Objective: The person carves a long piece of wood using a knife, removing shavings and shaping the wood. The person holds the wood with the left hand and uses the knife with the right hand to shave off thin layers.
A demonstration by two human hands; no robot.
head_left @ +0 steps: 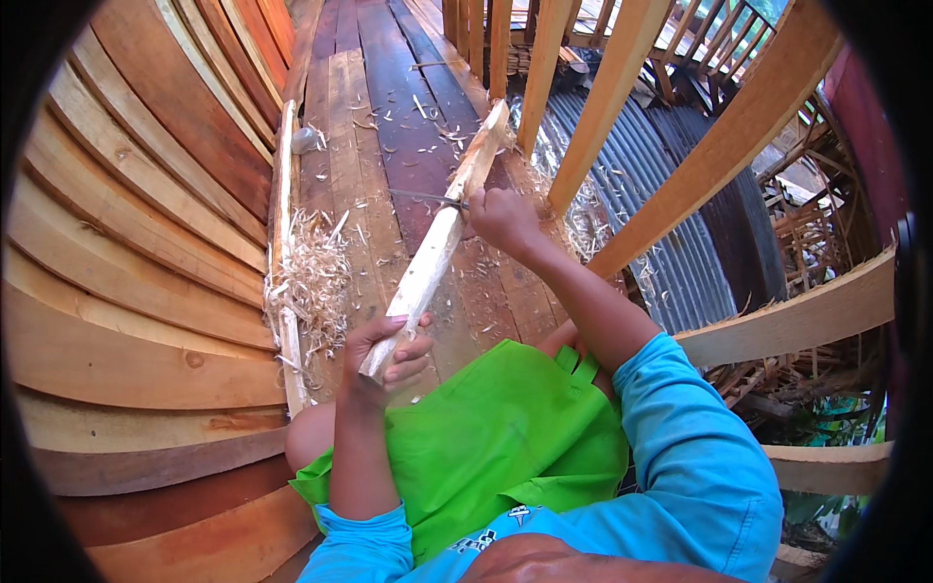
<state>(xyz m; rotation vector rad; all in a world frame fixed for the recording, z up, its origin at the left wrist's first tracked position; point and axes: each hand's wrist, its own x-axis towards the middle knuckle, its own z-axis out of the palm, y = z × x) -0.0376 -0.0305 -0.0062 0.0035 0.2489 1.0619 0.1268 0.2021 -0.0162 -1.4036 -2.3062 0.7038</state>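
From afar I see the left hand (406, 360) curl its fingers round the near end of the pale stick (425, 272), the right hand (503, 222) clenching a knife (423, 197) across its far half (shavings (316, 272) lie left), likely shaving, so the next stroke wants steady bracing.

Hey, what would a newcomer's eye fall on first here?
Probably the bright green clothing across the person's lap, at bottom centre. Just above it, the left hand grips the near end of a pale length of wood, while the right hand holds a knife with its blade across the wood. A heap of curly shavings lies to the left, beside the plank wall.
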